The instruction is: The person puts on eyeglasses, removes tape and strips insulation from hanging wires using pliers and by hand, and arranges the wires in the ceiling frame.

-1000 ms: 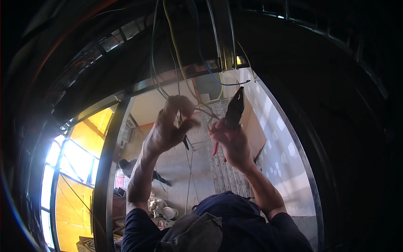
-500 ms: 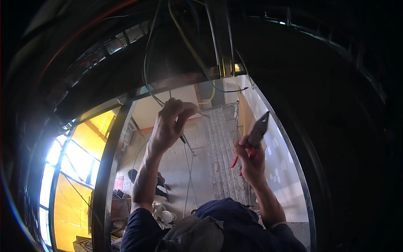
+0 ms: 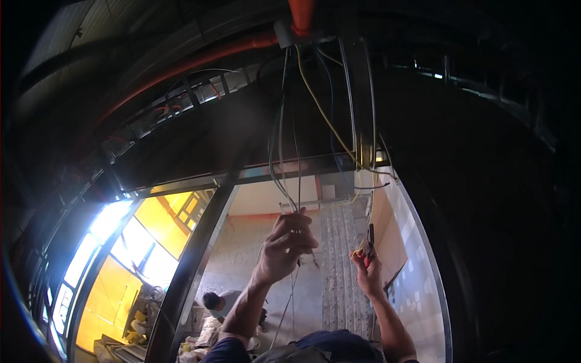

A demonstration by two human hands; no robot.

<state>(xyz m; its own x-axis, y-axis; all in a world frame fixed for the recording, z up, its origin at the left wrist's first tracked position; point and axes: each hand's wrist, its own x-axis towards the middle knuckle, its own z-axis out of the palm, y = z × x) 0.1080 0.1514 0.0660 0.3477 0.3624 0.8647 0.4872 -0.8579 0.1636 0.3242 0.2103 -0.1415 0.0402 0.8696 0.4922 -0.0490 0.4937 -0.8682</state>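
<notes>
Wires run down into the left hand, whose fingers are curled closed around them. Lower down and to the right, the right hand grips a pair of red-handled pliers, nose up; whether the jaws are parted is too small to tell. A small yellowish bit shows at its fingers, too small to name.

Above the left hand, the strands hang from near a grey fitting beside an orange pipe, crossing a metal rail on their way. A loose yellow wire slants down between the hands and a metal post, bending away above the pliers. Left of the left hand, a dark upright stands before bright yellow panels. Another person is far below it, near piled bags. Beyond the right hand rises a patched pale wall.
</notes>
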